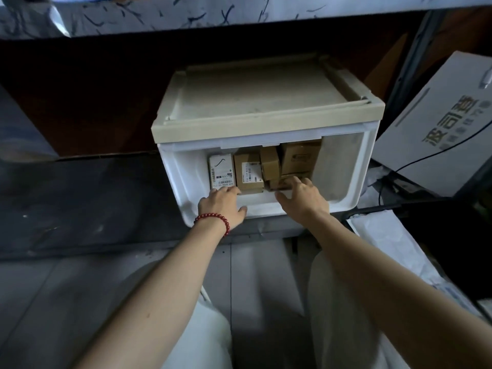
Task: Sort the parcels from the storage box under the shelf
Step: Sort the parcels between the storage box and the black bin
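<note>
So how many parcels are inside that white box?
5 showing: white parcel far left, labelled brown parcel beside it, small brown parcel mid-back, big brown parcel right, low brown parcel under the right hand. More may hide behind.

You can reach into the storage box (343, 169) only through its open front; the lid (255, 102) shuts off 12 o'clock. The parcels (249, 173) fill the middle; bare floor lies free toward 3 o'clock.
</note>
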Motion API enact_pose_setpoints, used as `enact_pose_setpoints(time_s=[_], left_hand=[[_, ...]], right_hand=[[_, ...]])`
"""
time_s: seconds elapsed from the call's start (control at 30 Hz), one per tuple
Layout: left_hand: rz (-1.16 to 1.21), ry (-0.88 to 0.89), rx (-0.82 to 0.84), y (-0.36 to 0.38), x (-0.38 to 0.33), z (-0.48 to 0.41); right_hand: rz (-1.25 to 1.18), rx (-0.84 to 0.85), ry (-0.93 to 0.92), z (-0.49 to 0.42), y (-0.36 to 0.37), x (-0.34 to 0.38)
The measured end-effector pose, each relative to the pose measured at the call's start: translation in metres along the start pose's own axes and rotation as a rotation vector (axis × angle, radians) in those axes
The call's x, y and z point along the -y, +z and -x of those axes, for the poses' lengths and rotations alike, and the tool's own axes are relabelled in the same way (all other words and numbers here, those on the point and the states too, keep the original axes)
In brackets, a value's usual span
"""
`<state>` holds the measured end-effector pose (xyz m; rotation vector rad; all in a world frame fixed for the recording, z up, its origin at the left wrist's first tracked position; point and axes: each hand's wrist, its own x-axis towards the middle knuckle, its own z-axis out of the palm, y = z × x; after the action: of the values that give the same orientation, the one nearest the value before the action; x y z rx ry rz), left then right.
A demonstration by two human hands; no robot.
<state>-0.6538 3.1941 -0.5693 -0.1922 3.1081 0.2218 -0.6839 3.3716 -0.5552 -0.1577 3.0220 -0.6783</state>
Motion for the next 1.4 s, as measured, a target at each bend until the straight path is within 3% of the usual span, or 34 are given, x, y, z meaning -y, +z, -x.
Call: enact_pose_setpoints(time_s=[0.13,0.47,0.77,0.9,1.1,1.4], left_hand=[[0.139,-0.051,-0.018,0.001,0.006,-0.028],[0.037,0.007,-0.086,0.033,-0.011,-0.106],[0.114,-0.104,-0.056,0.069,-0.009,-0.155],[0.286,-0.16,-0.064,0.081,-0.022,-0.17],[0.57,-0.079,-0.044,0.09,-0.05,-0.192],[0.843,-0.228,-0.043,0.082,-0.053,-0.187]], right_hand=[[0.019,0.018,-0.001,-0.017,0.012,-0.001],[-0.08,0.037,0.064,-0.091,0.057,-0.011],[-0.204,-0.056,0.026,-0.142,0.076,-0.026],[-0.289,-0.043,0.032,-0.155,0.084,-0.033],[-0.41,-0.037,0.03,-0.163,0.093,-0.034],[-0.689,0.08,0.038,-0.153,0.087,-0.027]])
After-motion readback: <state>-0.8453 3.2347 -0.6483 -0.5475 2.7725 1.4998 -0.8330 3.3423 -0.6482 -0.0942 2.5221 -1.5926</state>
